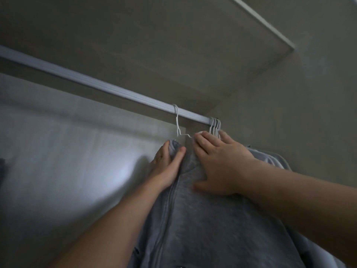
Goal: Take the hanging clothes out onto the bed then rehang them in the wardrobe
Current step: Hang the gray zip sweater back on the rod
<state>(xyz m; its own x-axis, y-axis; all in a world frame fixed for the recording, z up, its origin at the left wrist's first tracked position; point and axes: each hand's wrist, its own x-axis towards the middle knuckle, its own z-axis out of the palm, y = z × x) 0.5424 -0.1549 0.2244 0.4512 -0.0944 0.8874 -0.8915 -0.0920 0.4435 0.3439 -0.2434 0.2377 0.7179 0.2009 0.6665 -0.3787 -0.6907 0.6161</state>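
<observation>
A grey garment (202,219) hangs from a white wire hanger (178,126) hooked over the pale wardrobe rail (96,86). My left hand (168,167) grips the garment's top left edge, thumb on the near side and fingers behind the cloth. My right hand (218,163) lies spread on the garment's right shoulder, fingertips touching the hanger's wire. Several more white hangers (215,126) with pale clothes (274,157) are bunched at the rail's right end, just behind my right hand.
The wardrobe's back wall (67,151) is pale and lit at the left. A shelf underside (154,45) runs close above the rail. The right side panel (299,103) stands beside the bunched hangers. The rail's left stretch carries nothing.
</observation>
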